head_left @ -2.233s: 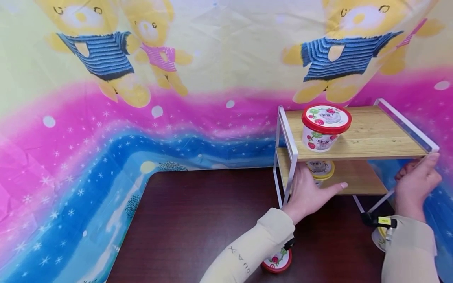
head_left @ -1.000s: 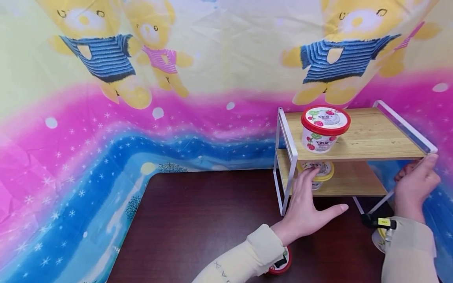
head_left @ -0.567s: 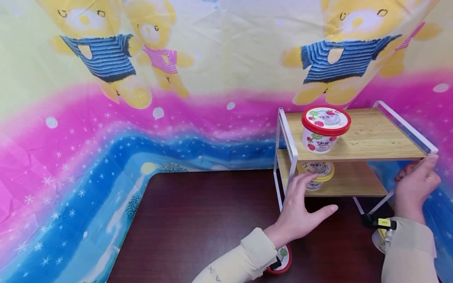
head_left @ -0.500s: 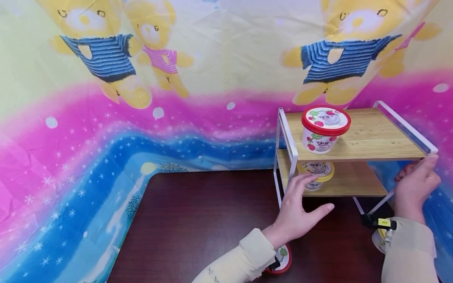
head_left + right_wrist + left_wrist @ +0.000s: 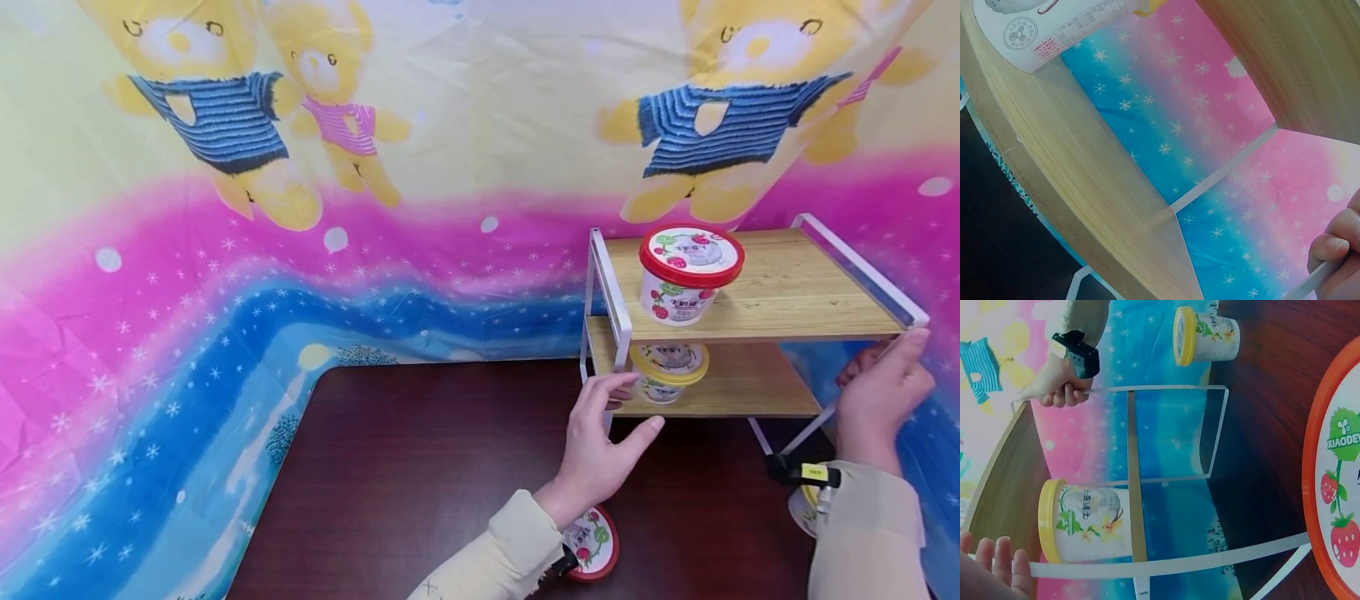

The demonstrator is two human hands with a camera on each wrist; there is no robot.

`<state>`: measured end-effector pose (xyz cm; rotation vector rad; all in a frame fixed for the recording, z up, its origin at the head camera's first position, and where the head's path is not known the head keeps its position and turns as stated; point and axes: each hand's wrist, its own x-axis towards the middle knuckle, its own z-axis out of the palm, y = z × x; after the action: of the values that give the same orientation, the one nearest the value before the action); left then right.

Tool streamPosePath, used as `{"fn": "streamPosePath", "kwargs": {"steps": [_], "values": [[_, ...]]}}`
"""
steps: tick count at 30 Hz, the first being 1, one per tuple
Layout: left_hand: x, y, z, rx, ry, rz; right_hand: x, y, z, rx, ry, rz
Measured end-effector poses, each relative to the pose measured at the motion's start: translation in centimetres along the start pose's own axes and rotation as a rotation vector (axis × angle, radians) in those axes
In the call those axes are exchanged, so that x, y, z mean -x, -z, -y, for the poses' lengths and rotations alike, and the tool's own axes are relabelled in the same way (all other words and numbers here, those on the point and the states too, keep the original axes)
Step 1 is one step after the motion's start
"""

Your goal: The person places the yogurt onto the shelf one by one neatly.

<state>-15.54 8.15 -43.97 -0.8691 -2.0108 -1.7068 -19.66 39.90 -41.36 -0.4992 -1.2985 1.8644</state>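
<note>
Closest to the person, a red-lidded tub (image 5: 597,542) sits upright on the dark desk (image 5: 420,467), partly covered by the left cuff (image 5: 517,529). Over at the right, a yellow-lidded tub (image 5: 804,510) stands on the desk too, mostly hidden behind the right sleeve (image 5: 866,533). A little farther in, the left hand (image 5: 596,446) hangs by the near left corner of the rack (image 5: 795,292), fingers loosely bent, thumb spread, holding nothing; whether a fingertip brushes the white frame, I can't tell from here. The right hand (image 5: 888,392) is wrapped round the frame's bar at the opposite end, just under the upper board's near corner.

Beyond the hands, the rack bears 2 more tubs, 1 to each board, upright and toward the left end: the lower tub (image 5: 667,375) with a yellow lid, just past the left fingers, and the upper tub (image 5: 692,275) with a red lid. Behind everything hangs a cloth (image 5: 480,125) printed with bears.

As I read it, the step in hand is steadying the rack with the right hand while the left is free beside the lower tub. The next move probably calls for the left hand to clear the frame without knocking it, the right hand holding firm.
</note>
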Motion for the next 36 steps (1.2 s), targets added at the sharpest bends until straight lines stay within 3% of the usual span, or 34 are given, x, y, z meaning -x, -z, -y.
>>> {"fn": "streamPosePath", "kwargs": {"steps": [5, 15, 21, 36], "values": [[-0.2, 0.5, 0.3, 0.004, -0.023, -0.070, 0.0, 0.0, 0.0, -0.008, -0.004, 0.002], [-0.5, 0.8, 0.7, -0.024, -0.033, -0.121, 0.0, 0.1, 0.0, -0.018, -0.011, -0.004], [-1.7, 1.4, 0.6, -0.029, -0.071, -0.177, 0.1, 0.1, 0.0, 0.004, -0.008, 0.003], [-5.5, 2.5, -0.3, -0.049, -0.092, -0.135, 0.1, -0.1, 0.1, -0.015, 0.009, 0.012]]}}
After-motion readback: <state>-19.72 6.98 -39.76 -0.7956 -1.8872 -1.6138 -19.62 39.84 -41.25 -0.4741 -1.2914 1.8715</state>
